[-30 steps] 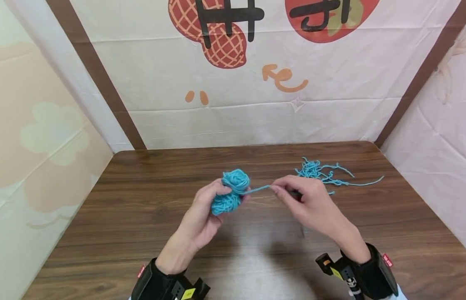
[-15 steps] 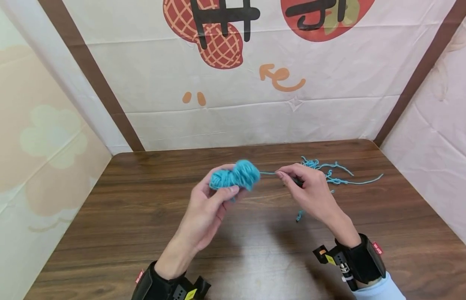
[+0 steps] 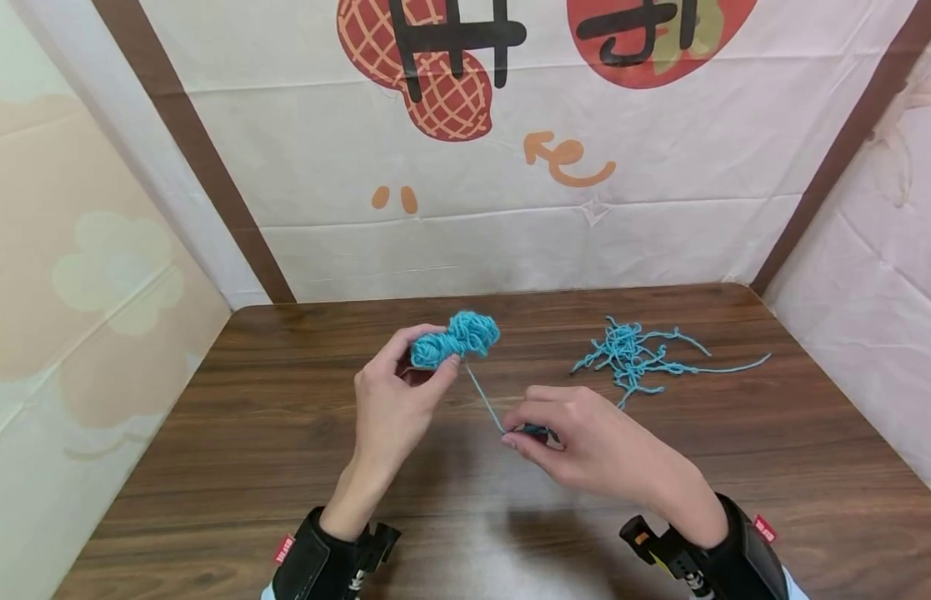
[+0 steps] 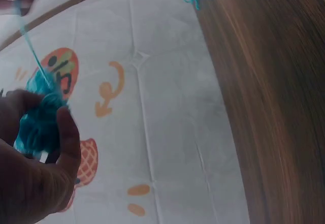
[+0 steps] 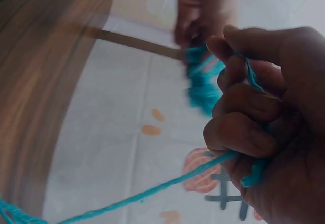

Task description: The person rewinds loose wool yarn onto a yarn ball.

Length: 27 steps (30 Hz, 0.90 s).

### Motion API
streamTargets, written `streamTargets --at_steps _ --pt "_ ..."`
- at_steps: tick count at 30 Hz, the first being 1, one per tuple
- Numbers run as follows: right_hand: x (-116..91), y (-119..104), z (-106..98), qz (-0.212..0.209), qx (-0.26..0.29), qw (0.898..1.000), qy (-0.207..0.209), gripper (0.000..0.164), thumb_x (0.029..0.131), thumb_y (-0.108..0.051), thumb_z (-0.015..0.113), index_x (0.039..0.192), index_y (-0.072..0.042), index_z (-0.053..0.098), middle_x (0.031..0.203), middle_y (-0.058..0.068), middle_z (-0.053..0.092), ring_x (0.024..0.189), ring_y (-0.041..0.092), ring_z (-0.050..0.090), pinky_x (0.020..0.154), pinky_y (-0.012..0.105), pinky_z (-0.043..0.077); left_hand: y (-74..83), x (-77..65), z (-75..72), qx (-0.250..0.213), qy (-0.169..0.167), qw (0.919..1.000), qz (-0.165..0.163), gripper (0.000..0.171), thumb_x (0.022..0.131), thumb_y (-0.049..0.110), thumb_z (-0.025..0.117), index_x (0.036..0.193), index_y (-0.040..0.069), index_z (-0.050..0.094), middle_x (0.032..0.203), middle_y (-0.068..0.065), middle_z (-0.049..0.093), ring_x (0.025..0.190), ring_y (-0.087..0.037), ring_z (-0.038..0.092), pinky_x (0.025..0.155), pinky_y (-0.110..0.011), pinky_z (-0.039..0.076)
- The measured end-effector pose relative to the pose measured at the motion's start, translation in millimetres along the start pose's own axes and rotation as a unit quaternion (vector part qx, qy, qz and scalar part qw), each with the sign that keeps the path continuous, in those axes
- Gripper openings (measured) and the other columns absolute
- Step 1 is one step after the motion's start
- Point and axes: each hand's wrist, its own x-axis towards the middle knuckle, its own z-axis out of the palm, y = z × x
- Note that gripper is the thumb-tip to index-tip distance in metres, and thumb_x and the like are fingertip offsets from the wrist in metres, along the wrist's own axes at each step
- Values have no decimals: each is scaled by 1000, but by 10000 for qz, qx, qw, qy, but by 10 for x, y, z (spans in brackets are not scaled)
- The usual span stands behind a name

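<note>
The left hand (image 3: 393, 400) grips the bundle (image 3: 457, 337) above the table (image 3: 247, 467); the right hand (image 3: 593, 433) pinches its straight strand (image 3: 482, 396). Light, even tension probably winds neatest, with the pile (image 3: 626, 354) feeding freely.

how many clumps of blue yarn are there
2: a two-lobed wound bundle in the left hand, and a loose tangle on the table's right side. The right hand also holds a strand; its curled fingers may hide more yarn.
</note>
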Motion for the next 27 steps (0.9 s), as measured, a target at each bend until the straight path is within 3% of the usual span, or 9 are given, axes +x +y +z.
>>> streamTargets --at_steps 4,9,11,14,17,19,27 --pt "22 -135 -70 -224 -217 9995 42 11 92 -13 75 100 -21 74 81 -14 54 62 -9 40 58 4 35 -56 -8 4 547 -586 9956 477 32 86 13 81 116 13 71 102 -4 74 80 -11 71 69 -21 61" --pt "46 -180 -161 -293 -394 9981 384 17 88 -7 78 99 -20 75 81 -14 55 61 -9 41 58 4 35 -79 -32 -3 806 -1483 9809 968 32 84 8 81 114 14 72 108 -2 68 86 -11 65 72 -24 61" --pt "45 -174 -183 -296 -424 9973 514 20 86 -4 78 99 -19 76 82 -13 56 61 -8 41 58 4 36 -81 -51 -12 764 -1985 9717 1031 32 83 7 80 113 15 70 108 0 67 86 -9 63 72 -23 60" --pt "37 -148 -204 -325 -426 9965 641 22 84 0 79 100 -16 76 82 -12 58 61 -8 42 57 4 37 -82 -84 -21 532 -2849 9514 1043 33 84 5 79 112 17 67 101 3 68 82 -6 61 71 -25 60" --pt "57 -94 -224 -362 -366 9960 730 24 83 3 79 101 -13 76 84 -9 61 62 -6 45 56 4 38 -66 -104 -30 243 -3429 9336 1017 33 83 6 78 110 19 65 97 4 69 79 -7 61 69 -26 60" --pt "90 -40 -235 -393 -347 9949 861 25 83 5 78 102 -12 77 84 -7 63 62 -5 46 55 5 38 -46 -108 -43 146 -3578 9284 994 33 82 6 79 108 21 65 94 5 69 77 -8 61 67 -26 59" --pt "169 221 -298 -361 -678 9899 1189 22 81 3 81 99 -10 78 85 -5 68 61 -1 49 54 7 36 -9 -116 -88 -122 -3726 9235 902 31 81 6 79 104 22 66 92 6 69 76 -9 61 64 -25 58"
